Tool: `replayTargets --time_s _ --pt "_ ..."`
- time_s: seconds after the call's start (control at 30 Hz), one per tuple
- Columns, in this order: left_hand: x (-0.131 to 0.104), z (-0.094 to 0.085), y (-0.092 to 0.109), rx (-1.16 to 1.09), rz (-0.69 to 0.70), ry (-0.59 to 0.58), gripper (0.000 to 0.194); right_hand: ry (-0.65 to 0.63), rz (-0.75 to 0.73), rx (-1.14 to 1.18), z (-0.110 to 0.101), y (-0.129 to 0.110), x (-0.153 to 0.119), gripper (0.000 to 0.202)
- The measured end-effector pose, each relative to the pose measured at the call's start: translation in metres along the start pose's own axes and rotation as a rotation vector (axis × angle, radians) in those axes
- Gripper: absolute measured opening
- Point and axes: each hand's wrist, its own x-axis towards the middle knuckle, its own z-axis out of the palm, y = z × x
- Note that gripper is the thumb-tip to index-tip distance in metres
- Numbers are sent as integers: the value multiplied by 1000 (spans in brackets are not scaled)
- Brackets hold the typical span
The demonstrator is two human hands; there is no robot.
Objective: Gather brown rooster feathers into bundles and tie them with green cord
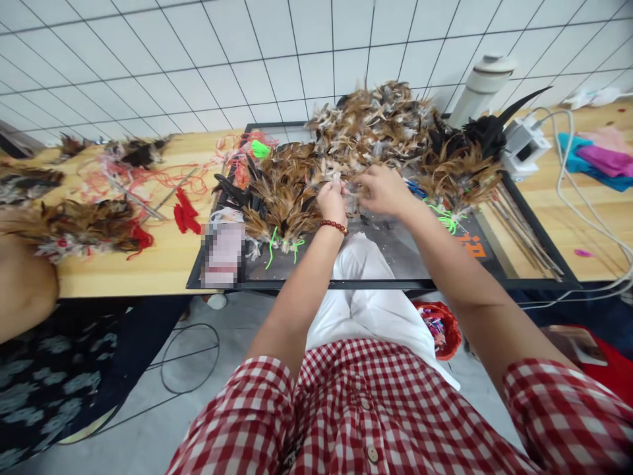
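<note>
My left hand [333, 201], with a beaded bracelet at the wrist, is closed in a pinch in front of the feather pile. A small pale tuft shows at its fingertips and looks like the ends of feathers. Close on its right, my right hand [383, 190] has its fingers bent together at a thin pale bit, too small to name. Behind both hands rises a large heap of brown feathers [376, 125]. Brown feather bunches [284, 191] tied with green string lie left of my hands, and another bunch [457, 175] lies to the right.
A black-framed board [420, 264] lies on the wooden table [163, 277]. Thin sticks [524, 227] rest along its right side. A white bottle [482, 89], a white charger block [525, 146] and cables stand at the right. Another person's arm [27, 290] is at the left, near more feathers.
</note>
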Motion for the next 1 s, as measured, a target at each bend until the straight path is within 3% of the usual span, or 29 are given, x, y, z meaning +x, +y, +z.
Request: replayTargets --time_s 0.1,0.17,0.27,0.33,0.43,0.67,0.83,1.0 --pt "2 -1 -2 28 3 2 37 -5 33 -20 20 -4 1 40" --pt "4 -1 -5 38 9 -1 36 81 100 88 31 4 2 35" --pt "9 -1 -10 24 49 -32 34 226 197 465 39 18 5 32" --pt "11 -1 -14 -14 85 -68 33 248 245 749 39 20 5 39" --pt "14 0 -18 -79 128 -111 31 216 244 988 33 14 3 50" --pt "10 -1 -18 -90 93 -215 26 29 52 1101 26 -1 -2 44" --pt "6 -1 -20 -99 30 -316 16 -42 189 1247 28 -7 0 23" --pt "5 -2 -20 -62 17 -333 24 -86 236 1232 26 -5 -1 27"
